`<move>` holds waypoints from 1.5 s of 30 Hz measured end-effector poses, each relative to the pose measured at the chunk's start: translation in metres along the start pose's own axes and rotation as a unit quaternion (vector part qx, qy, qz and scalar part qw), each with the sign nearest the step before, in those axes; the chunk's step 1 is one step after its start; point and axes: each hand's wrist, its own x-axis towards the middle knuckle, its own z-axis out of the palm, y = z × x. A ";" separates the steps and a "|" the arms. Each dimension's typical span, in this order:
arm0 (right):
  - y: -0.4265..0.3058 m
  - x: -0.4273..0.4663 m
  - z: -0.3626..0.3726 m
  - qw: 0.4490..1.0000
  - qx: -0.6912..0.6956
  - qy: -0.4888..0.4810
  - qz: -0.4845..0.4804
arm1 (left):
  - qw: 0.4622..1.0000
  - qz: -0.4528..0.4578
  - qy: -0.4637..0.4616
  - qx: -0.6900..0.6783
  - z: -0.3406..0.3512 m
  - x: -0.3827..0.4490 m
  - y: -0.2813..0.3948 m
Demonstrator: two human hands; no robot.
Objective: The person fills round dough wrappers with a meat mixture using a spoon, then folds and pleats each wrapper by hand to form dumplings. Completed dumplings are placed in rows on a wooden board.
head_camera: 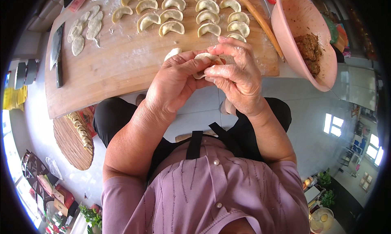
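Note:
Between both hands, in front of the board's near edge, is a round dough wrapper (204, 55) with a bit of reddish filling showing. My left hand (169, 81) cradles it from the left, thumb over its edge. From the right, my right hand (241, 72) pinches the near rim between thumb and index finger, its other fingers raised. Fingers cover much of the wrapper. Behind my left hand lies a pale dough piece (173, 53), partly hidden. Rows of crescent dumplings (171, 28) stand on the floured wooden board (122, 69) beyond my hands.
Flat wrappers (78, 45) overlap at the board's left, beside a cleaver (57, 51). A wooden rolling pin (258, 17) lies right of the dumplings. The pink bowl (284, 29) at right holds minced filling (308, 51). Below left, a round ridged mat (68, 142) carries more dumplings.

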 end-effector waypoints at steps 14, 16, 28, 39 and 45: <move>0.008 -0.007 -0.016 0.886 0.328 -0.024 0.326 | 0.979 0.055 -0.043 0.191 0.014 -0.001 -0.009; 0.007 -0.006 -0.022 0.838 0.388 -0.051 0.380 | 0.970 0.067 -0.041 0.230 0.015 0.000 -0.011; 0.015 -0.011 -0.018 0.936 0.247 -0.023 0.250 | 0.970 0.090 -0.074 0.215 0.015 0.006 -0.015; 0.016 -0.003 -0.012 1.000 -0.015 -0.002 -0.003 | 0.929 0.114 0.014 0.351 0.018 0.000 -0.019; 0.014 -0.003 -0.011 0.998 0.008 0.021 0.056 | 0.967 0.140 0.039 0.207 0.007 0.004 -0.025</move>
